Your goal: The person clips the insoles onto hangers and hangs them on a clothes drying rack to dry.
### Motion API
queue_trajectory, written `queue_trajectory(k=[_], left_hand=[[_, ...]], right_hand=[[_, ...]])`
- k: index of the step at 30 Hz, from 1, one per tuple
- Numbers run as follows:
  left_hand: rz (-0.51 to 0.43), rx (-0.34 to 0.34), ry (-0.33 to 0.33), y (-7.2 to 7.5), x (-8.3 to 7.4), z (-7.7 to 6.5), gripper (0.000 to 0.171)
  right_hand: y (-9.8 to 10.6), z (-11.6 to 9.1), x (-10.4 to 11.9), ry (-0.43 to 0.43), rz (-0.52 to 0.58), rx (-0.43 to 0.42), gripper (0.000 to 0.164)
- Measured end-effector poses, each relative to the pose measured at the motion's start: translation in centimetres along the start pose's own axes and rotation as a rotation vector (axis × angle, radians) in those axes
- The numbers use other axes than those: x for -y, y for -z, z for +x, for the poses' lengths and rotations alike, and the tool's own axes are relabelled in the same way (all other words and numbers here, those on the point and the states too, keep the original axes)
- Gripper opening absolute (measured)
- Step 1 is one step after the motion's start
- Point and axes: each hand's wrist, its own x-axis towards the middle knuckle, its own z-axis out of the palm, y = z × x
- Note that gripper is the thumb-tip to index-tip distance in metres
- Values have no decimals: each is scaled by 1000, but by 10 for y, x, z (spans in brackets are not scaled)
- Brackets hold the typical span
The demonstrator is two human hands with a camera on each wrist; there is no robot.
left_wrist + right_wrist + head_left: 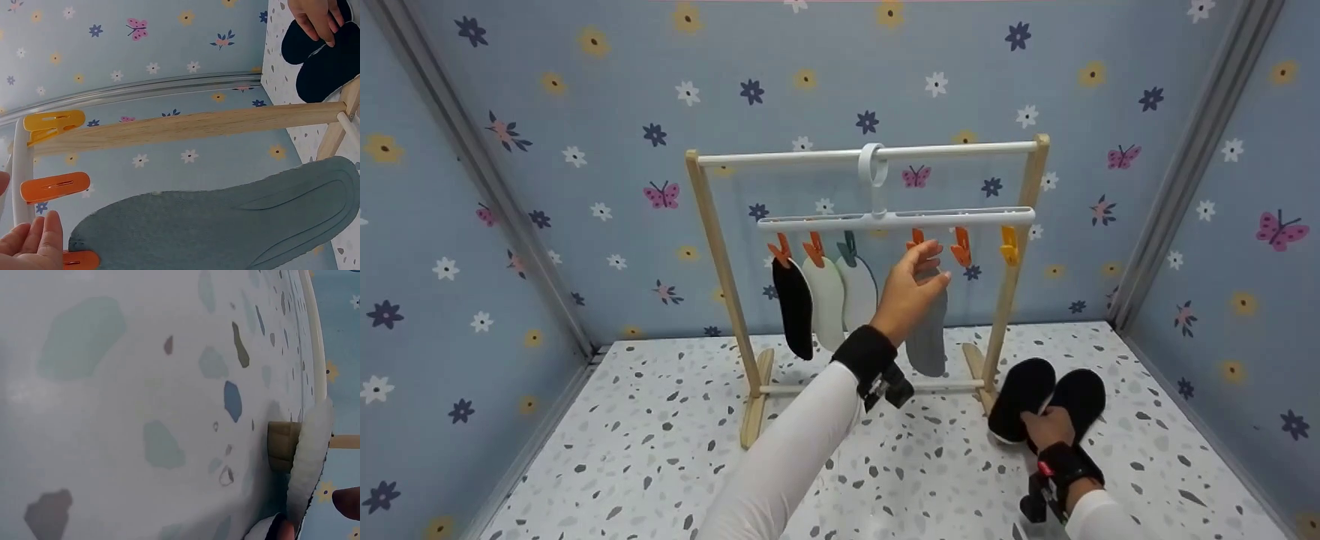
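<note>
My left hand [911, 292] is raised at the hanger, overlapping an orange clip [81, 260] and the top of a grey insole [928, 337]. Its fingers [48, 236] are extended with nothing between them, and the insole hangs from that clip. Low at the right, my right hand [1048, 429] pinches the edge of a black insole [1024, 394] with a white fleecy underside [312, 450]. A second black insole [1084, 394] lies right beside it. Left of the grey one, a black insole [793, 307], a pale green insole [826, 300] and a white insole [857, 289] hang from clips.
A white hanger [960, 218] hooks over the top bar [787, 157] of a wooden-legged rack [725, 285]. An orange clip [961, 247] and a yellow clip [1009, 246] hang unloaded at its right end. Speckled flooring [660, 420] meets flowered walls [622, 97].
</note>
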Motion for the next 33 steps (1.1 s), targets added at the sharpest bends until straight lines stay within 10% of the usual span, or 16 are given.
queue_trajectory(k=[33], left_hand=[[1,-85,51,-36,2,29,53]], right_hand=[[-1,4,-7,-15,28,-50,36]])
